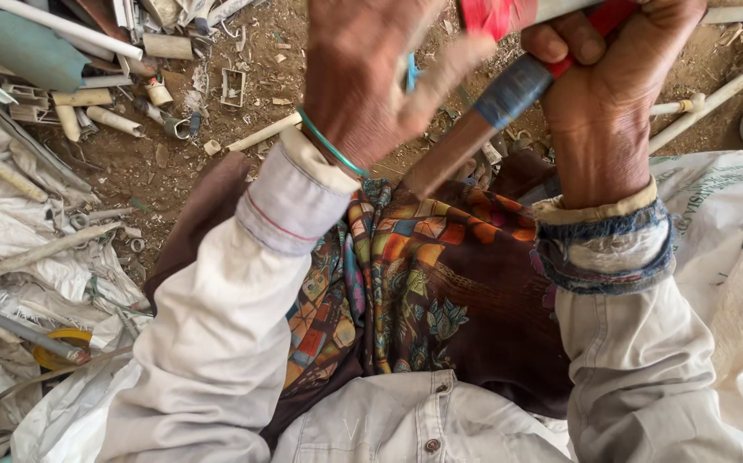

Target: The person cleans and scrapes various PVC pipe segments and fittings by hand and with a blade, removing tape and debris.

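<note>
Two hands sit at the far edge: the right hand (pixel 616 81) is closed around a wooden stick (pixel 474 137) slanting from far right down to near centre, while the left hand (pixel 367 77), fingers spread, hovers just left of it.

Only 1 view: a head-worn camera looks steeply down and forward, very near the patterned multicoloured cloth lap (pixel 406 283), with brown dirt ground (pixel 174 163) and scattered white plastic pipe scraps (pixel 89 116) beyond at far left.

Bare dirt ground (pixel 174 163) lay littered with pipe offcuts (pixel 106 116) beside crumpled white sacks (pixel 11 227) in daylight.
</note>
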